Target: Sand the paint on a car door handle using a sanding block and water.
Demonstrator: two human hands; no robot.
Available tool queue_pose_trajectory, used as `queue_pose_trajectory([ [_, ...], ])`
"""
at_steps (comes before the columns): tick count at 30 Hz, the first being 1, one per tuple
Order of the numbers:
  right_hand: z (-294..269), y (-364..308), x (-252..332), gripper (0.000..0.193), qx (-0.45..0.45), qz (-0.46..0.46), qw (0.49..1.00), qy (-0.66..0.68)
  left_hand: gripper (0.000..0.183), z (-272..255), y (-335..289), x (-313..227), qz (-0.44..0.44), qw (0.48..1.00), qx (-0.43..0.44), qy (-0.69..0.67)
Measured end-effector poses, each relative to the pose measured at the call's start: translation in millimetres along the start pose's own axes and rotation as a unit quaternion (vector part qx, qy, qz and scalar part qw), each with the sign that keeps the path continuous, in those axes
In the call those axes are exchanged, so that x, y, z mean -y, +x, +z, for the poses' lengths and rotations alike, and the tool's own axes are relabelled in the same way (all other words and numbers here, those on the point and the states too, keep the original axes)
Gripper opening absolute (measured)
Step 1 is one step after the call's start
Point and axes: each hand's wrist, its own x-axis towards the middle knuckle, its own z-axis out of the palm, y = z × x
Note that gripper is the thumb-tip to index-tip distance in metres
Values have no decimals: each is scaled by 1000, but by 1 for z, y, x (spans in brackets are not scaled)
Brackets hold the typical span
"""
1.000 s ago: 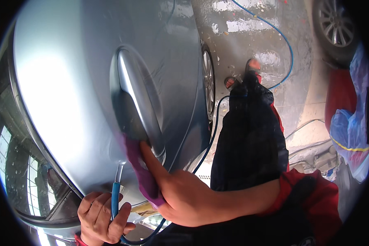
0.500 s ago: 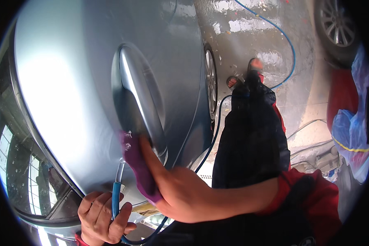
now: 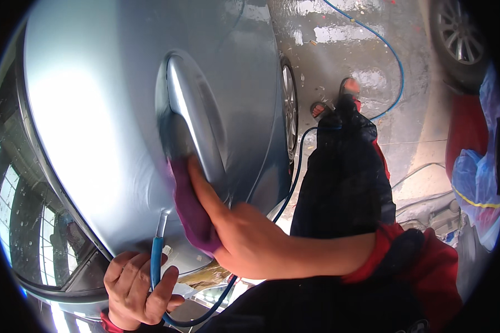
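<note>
My left hand (image 3: 136,291) is closed around a blue hose (image 3: 156,261) low at the left. Its upper end points at the car door, and a short clear stream or nozzle tip shows there; I cannot tell which. My right hand (image 3: 255,238) reaches in from the right and presses a purple cloth (image 3: 193,216) against the silver-blue car door (image 3: 111,139). The cloth lies beside the lower end of the door handle (image 3: 190,116), with one finger along the handle. The palm side and the other fingers are hidden.
The car's window (image 3: 33,222) curves along the left. The hose loops behind my legs over the wet floor (image 3: 339,55). At the right are another vehicle's wheel (image 3: 458,33), a red surface (image 3: 462,125) and a blue plastic bag (image 3: 478,177).
My right hand and the purple cloth have moved up along the door toward the handle's middle. The left hand with the hose stays nearly in place.
</note>
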Motion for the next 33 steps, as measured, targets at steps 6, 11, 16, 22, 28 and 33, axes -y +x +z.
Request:
queue_pose_trajectory([
  [6, -8, 24, 15, 105, 13, 8, 998, -56, 44, -7, -1, -3, -2, 1000, 9, 17],
  [11, 1, -8, 13, 104, 15, -18, 1000, -3, 45, -11, -8, -9, -2, 1000, 22, 8],
  [16, 1, 2, 4, 105, -13, -10, 999, -50, 45, -5, 0, -4, -9, 1000, 6, 20],
  [22, 2, 20, -1, 108, -37, -62, 996, -61, 45, -7, -2, -4, 2, 1000, 13, 19],
  [28, 4, -7, 11, 101, 13, -17, 999, -28, 44, -15, -5, -11, -2, 999, 25, 28],
  [33, 4, -13, 30, 93, 6, 18, 999, -37, 43, -6, -1, -4, 5, 999, -17, 40],
])
